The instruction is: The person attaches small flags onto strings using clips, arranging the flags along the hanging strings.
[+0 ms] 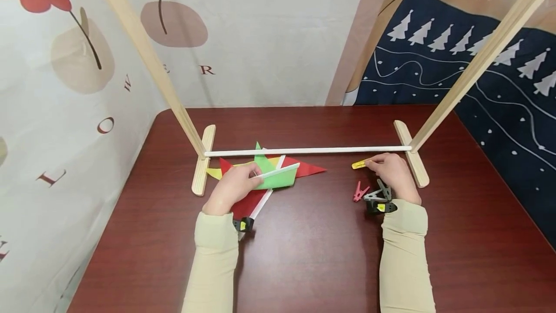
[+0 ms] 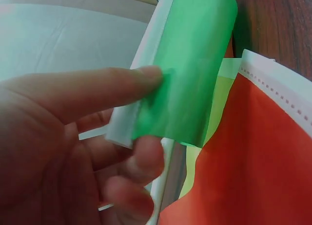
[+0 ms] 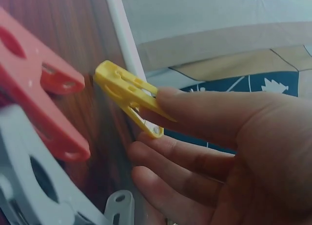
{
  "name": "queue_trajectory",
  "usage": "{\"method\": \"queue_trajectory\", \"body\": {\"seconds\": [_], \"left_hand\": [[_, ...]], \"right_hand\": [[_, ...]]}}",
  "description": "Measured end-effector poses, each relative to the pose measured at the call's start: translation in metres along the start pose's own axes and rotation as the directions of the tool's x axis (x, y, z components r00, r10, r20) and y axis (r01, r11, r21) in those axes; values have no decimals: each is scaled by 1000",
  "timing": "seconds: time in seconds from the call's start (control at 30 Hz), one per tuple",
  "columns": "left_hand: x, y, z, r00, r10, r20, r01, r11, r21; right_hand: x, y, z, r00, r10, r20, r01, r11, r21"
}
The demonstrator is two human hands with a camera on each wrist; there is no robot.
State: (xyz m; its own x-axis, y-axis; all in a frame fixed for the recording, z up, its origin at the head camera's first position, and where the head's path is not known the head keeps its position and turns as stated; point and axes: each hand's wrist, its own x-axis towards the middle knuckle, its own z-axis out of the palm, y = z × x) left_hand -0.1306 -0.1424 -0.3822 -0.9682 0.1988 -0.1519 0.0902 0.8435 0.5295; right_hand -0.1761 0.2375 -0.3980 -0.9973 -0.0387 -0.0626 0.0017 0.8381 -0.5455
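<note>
Between thumb and fingers my left hand pinches the white-edged green pennant flag, lifted over other flags. Under it lie a red pennant with a stitched white band and a yellow pennant. My right hand holds a yellow clothespin by its handle end, thumb on one side and fingers on the other. Close to that hand on the table are a red clothespin and grey clothespins. A white rod runs across behind both hands.
Wooden posts rise on both sides from flat wooden feet, joined low by the rod. The dark red-brown table reaches back to a printed cloth. A navy cloth with white trees hangs at the right.
</note>
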Motion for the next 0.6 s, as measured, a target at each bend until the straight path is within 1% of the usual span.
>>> {"method": "queue_trajectory", "body": {"seconds": [0.1, 0.23, 0.33, 0.5, 0.6], "left_hand": [[0, 0, -1, 999, 3, -38, -3, 1000, -1], [1, 1, -4, 996, 11, -90, -11, 1000, -7], [0, 1, -7, 993, 12, -118, -14, 1000, -19], [-3, -1, -10, 987, 12, -159, -18, 999, -36], [-3, -1, -11, 984, 15, -178, -25, 998, -57]], "right_hand": [[1, 1, -1, 1000, -2, 15, 2, 1000, -16], [1, 0, -1, 1000, -8, 28, 8, 1000, -12], [1, -3, 0, 999, -7, 44, 7, 1000, -11], [1, -4, 2, 996, -4, 89, 8, 999, -49], [2, -4, 3, 995, -4, 101, 10, 998, -62]]}}
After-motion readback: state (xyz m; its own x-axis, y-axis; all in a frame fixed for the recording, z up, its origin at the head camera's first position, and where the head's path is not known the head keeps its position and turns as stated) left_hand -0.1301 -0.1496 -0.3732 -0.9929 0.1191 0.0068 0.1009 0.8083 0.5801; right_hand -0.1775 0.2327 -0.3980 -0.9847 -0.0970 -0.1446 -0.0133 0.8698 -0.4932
